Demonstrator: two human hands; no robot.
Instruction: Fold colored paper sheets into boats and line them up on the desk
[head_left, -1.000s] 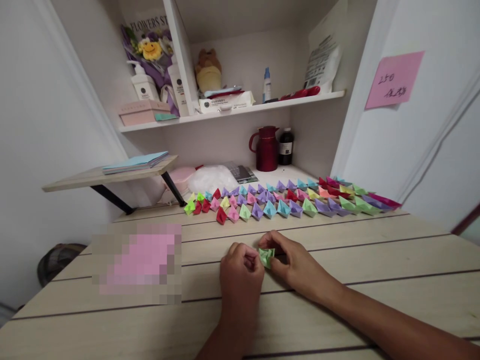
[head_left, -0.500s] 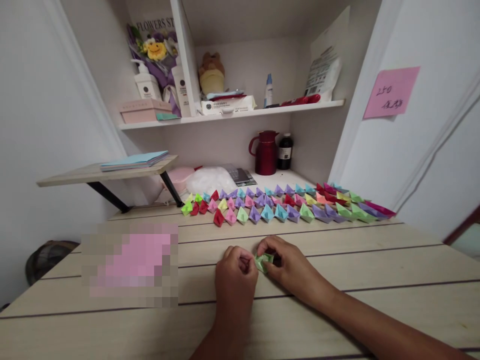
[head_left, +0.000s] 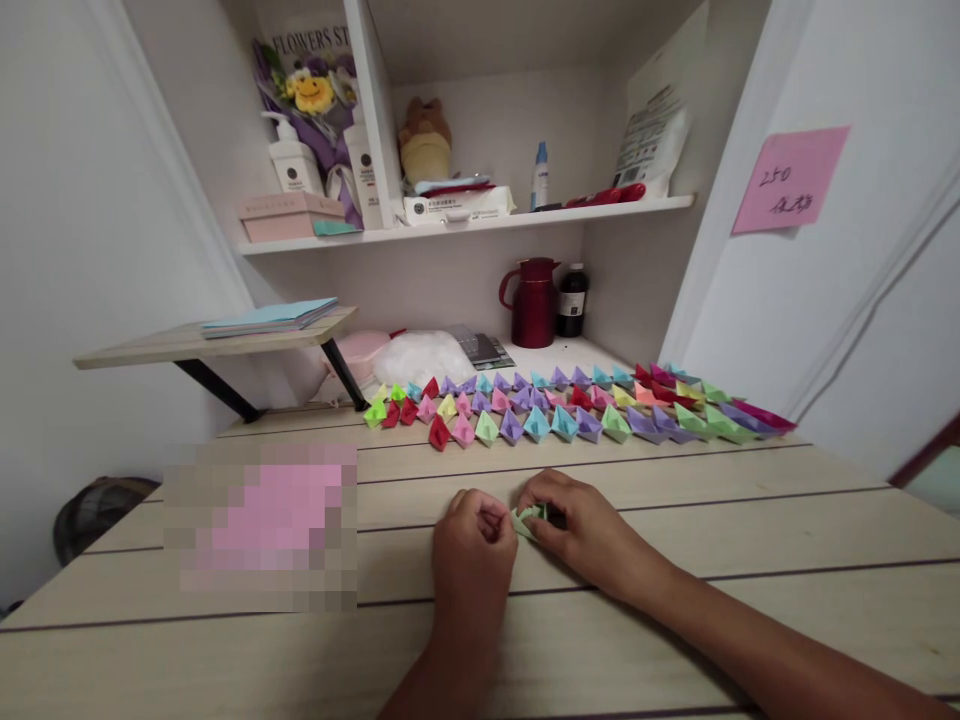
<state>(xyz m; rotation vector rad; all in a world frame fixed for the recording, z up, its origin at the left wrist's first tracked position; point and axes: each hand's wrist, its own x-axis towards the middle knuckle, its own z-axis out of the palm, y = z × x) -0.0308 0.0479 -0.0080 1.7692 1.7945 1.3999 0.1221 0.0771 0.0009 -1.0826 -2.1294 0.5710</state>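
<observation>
A small folded piece of light green paper is between my two hands, low over the wooden table. My right hand pinches it between thumb and fingers, covering its right side. My left hand is closed in a pinch at the paper's left corner; its fingertips are partly hidden, but they meet the paper's edge. Beyond my hands stand several rows of small folded paper boats in red, pink, green, purple, blue and yellow.
On the left, a raised wooden stand carries a stack of coloured paper. A pixelated pink patch lies below it. Behind the boats are a red jug, a dark bottle and a white plastic bag.
The green paper looks slightly flatter and more covered by my right fingers. Both hands stay in nearly the same place; the whole view has shifted slightly.
</observation>
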